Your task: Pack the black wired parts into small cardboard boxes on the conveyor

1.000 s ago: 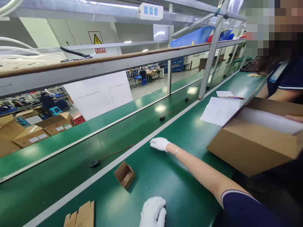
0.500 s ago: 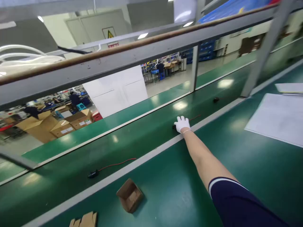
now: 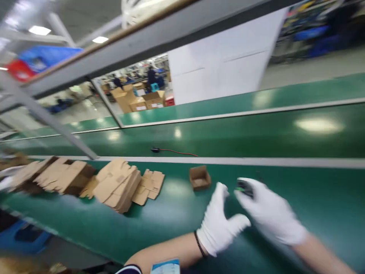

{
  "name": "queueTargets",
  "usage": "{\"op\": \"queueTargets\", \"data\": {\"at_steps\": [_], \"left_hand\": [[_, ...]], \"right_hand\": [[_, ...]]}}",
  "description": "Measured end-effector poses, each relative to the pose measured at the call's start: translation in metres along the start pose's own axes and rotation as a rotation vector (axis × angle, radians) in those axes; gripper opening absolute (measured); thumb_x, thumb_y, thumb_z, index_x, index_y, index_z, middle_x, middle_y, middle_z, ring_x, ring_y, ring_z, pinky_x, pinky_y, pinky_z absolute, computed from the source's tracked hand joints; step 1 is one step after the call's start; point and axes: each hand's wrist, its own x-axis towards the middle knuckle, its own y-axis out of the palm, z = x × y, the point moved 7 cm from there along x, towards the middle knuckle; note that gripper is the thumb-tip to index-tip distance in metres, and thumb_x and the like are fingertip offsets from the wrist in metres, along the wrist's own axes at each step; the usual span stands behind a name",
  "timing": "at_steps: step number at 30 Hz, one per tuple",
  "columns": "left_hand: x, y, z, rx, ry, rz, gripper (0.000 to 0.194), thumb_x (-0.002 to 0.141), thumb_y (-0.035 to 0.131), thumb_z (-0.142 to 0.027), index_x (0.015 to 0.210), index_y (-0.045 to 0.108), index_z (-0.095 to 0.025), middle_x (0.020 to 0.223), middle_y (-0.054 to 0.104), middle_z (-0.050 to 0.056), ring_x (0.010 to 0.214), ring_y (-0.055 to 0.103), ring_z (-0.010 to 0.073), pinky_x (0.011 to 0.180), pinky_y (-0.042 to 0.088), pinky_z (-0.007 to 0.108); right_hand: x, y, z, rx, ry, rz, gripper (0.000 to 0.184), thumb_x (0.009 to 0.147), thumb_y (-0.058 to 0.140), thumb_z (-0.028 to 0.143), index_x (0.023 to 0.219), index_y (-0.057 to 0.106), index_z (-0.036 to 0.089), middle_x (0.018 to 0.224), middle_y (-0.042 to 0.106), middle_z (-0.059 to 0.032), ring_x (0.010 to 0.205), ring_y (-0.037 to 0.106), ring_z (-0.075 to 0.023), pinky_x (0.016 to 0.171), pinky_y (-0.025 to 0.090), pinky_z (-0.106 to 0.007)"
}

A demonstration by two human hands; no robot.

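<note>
My right hand (image 3: 270, 211), in a white glove and blurred, grips a small black device (image 3: 247, 188) with a green spot on it. The device sticks out between thumb and fingers; the rest is hidden by the glove. Just left of it, my left hand (image 3: 218, 226), also gloved in white, is held with thumb and fingers apart and nothing between them. Beyond the left hand a small open cardboard box (image 3: 201, 185) sits on the green bench (image 3: 176, 213). Another black device (image 3: 155, 150) with a thin red wire (image 3: 179, 152) lies on the green conveyor belt (image 3: 228, 140).
Stacks of flattened cardboard boxes (image 3: 116, 186) lie along the bench to the left. A pale rail (image 3: 256, 162) divides bench from belt. Slanted metal posts (image 3: 51, 114) and an overhead beam (image 3: 142, 49) frame the line. A blue stool (image 3: 25, 236) stands lower left.
My right hand has come back from the belt over the bench, holding a black device. My left hand has entered the view. The camera has swung left, showing the cardboard stacks.
</note>
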Motion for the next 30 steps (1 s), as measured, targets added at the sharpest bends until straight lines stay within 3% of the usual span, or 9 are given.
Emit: {"op": "queueTargets", "data": {"at_steps": [2, 4, 7, 10, 13, 17, 21, 25, 30], "left_hand": [[0.003, 0.0, -0.006, -0.099, -0.051, -0.068, 0.073, 0.077, 0.063, -0.037, 0.139, 0.03, -0.015, 0.143, 0.038, 0.015, 0.13, 0.039, 0.0271, 0.111, 0.03, 0.043], [0.006, -0.005, -0.007, -0.19, -0.074, -0.129, 0.053, 0.082, 0.057, -0.035, 0.129, 0.041, -0.016, 0.136, 0.046, 0.014, 0.125, 0.045, 0.0246, 0.108, 0.034, 0.041], [0.008, -0.016, 0.0, -0.287, -0.069, -0.169, 0.04, 0.084, 0.054, -0.035, 0.118, 0.046, -0.017, 0.123, 0.054, 0.012, 0.113, 0.053, 0.0211, 0.101, 0.041, 0.037], [0.007, -0.029, 0.011, -0.255, -0.069, -0.147, 0.041, 0.084, 0.053, -0.037, 0.12, 0.043, -0.018, 0.112, 0.057, 0.009, 0.104, 0.056, 0.0188, 0.097, 0.043, 0.037], [0.007, -0.032, 0.015, -0.13, -0.057, -0.003, 0.041, 0.083, 0.055, -0.038, 0.118, 0.047, -0.018, 0.111, 0.057, 0.008, 0.102, 0.055, 0.0189, 0.098, 0.04, 0.037], [0.006, -0.017, 0.007, -0.086, -0.049, 0.276, 0.041, 0.079, 0.058, -0.039, 0.112, 0.052, -0.016, 0.107, 0.06, 0.008, 0.099, 0.056, 0.0217, 0.096, 0.041, 0.039], [-0.003, 0.0, -0.006, -0.047, -0.037, 0.47, 0.057, 0.068, 0.068, -0.035, 0.12, 0.051, -0.017, 0.114, 0.06, 0.008, 0.109, 0.054, 0.026, 0.1, 0.04, 0.041], [-0.003, -0.019, 0.017, -0.034, -0.047, 0.231, 0.065, 0.066, 0.069, -0.035, 0.124, 0.046, -0.017, 0.12, 0.058, 0.01, 0.116, 0.052, 0.0262, 0.1, 0.041, 0.039], [0.031, -0.053, 0.065, -0.227, -0.024, -0.18, 0.054, 0.05, 0.077, -0.056, 0.086, 0.059, -0.019, 0.088, 0.065, 0.006, 0.085, 0.063, 0.0253, 0.08, 0.053, 0.039]], "right_hand": [[-0.03, 0.019, 0.038, 0.133, 0.008, 0.159, 0.039, 0.083, 0.048, 0.036, 0.119, 0.054, 0.023, 0.103, 0.068, -0.0084, 0.09, 0.066, -0.0227, 0.077, 0.054, -0.032], [-0.042, 0.032, 0.061, 0.157, 0.066, 0.198, 0.044, 0.085, 0.044, 0.03, 0.128, 0.049, 0.021, 0.115, 0.064, -0.0094, 0.099, 0.063, -0.0214, 0.083, 0.051, -0.03], [-0.05, 0.035, 0.074, 0.106, 0.056, 0.283, 0.053, 0.085, 0.045, 0.026, 0.137, 0.04, 0.023, 0.117, 0.063, -0.0074, 0.098, 0.063, -0.0205, 0.081, 0.05, -0.03], [-0.056, 0.018, 0.072, -0.027, -0.028, 0.358, 0.037, 0.086, 0.046, 0.029, 0.122, 0.057, 0.026, 0.104, 0.067, -0.0048, 0.087, 0.064, -0.0196, 0.075, 0.048, -0.029], [-0.055, -0.007, 0.071, -0.131, -0.141, 0.348, 0.027, 0.09, 0.043, 0.033, 0.095, 0.068, 0.025, 0.09, 0.067, -0.0048, 0.078, 0.061, -0.0172, 0.07, 0.045, -0.026], [-0.036, -0.031, 0.077, -0.062, -0.277, 0.227, 0.028, 0.092, 0.043, 0.038, 0.093, 0.069, 0.025, 0.088, 0.066, -0.0046, 0.08, 0.059, -0.0153, 0.071, 0.042, -0.024], [-0.017, -0.029, 0.072, 0.042, -0.13, 0.129, 0.023, 0.088, 0.051, 0.036, 0.089, 0.07, 0.023, 0.092, 0.067, -0.0036, 0.086, 0.059, -0.0154, 0.076, 0.043, -0.023], [-0.026, -0.004, 0.075, 0.02, -0.069, 0.207, 0.021, 0.086, 0.053, 0.034, 0.084, 0.071, 0.024, 0.091, 0.069, -0.0002, 0.086, 0.06, -0.0148, 0.072, 0.044, -0.022], [-0.039, 0.017, 0.076, -0.161, -0.144, 0.238, 0.026, 0.09, 0.046, 0.041, 0.107, 0.065, 0.032, 0.096, 0.068, 0.0034, 0.085, 0.062, -0.0138, 0.059, 0.043, -0.022]]}}
